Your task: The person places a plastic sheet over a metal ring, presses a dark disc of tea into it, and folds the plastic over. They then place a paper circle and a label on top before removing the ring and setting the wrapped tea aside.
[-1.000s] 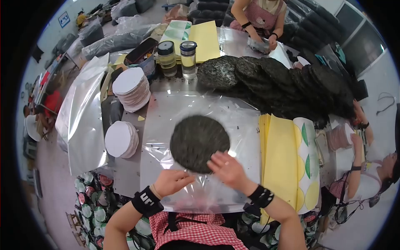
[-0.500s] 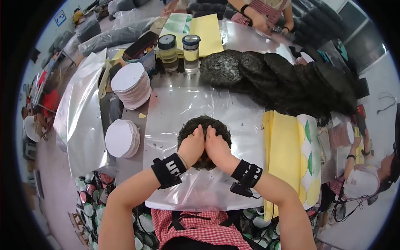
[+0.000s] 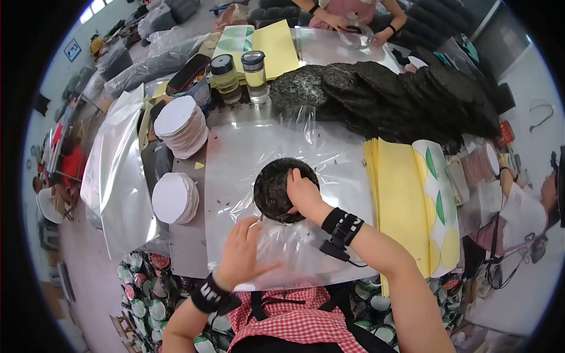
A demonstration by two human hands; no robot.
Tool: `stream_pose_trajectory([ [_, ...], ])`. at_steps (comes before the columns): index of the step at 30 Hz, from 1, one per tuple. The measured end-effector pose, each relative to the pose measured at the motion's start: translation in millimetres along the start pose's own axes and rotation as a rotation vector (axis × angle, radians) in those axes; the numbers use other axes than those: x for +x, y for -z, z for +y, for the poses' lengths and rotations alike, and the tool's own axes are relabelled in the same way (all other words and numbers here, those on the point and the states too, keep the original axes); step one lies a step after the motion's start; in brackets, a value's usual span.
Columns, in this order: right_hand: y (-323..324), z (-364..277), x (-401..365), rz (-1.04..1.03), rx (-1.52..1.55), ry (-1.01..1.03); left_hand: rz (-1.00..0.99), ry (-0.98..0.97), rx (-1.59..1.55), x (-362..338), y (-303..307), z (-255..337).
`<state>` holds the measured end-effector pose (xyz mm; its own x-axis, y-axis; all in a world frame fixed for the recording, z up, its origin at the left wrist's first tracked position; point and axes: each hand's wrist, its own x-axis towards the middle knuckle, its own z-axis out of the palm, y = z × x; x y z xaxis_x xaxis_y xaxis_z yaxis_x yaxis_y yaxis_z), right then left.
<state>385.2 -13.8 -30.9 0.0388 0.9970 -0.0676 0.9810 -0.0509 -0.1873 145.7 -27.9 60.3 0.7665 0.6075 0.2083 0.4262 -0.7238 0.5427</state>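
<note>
A round dark disc point(image 3: 272, 191) lies on clear plastic sheets point(image 3: 229, 153) in the middle of the table, its edge now smooth and circular with film around it. My right hand point(image 3: 304, 193) rests on the right part of the disc, fingers bent and pressed to it; whether they grip the disc or its film cannot be made out. Below and left of the disc, my left hand point(image 3: 241, 252) hovers over the plastic with its fingers spread, holding nothing.
Stacks of white round papers point(image 3: 170, 198) stand at left. Two lidded jars point(image 3: 255, 76), a basket point(image 3: 197, 91) and overlapping dark discs point(image 3: 359, 88) lie behind. Yellow sheets point(image 3: 400, 200) are at right. Co-workers' hands point(image 3: 332, 20) show at the far side and right.
My left hand has left the disc, moving down and left, and has opened. My right hand stays at the disc. The disc's ragged edge now looks smooth. The view has shifted slightly.
</note>
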Motion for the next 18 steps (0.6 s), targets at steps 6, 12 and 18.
stream_pose_trajectory([
  [6,7,-5,0,-0.041,-0.059,0.006,-0.099,-0.133,0.41,-63,0,-29],
  [12,6,-12,1,-0.033,-0.08,-0.021,-0.169,0.025,0.074,-31,-38,-79],
  [18,4,24,-23,0.207,0.455,0.131,-0.079,-0.311,0.066,63,-79,-59],
])
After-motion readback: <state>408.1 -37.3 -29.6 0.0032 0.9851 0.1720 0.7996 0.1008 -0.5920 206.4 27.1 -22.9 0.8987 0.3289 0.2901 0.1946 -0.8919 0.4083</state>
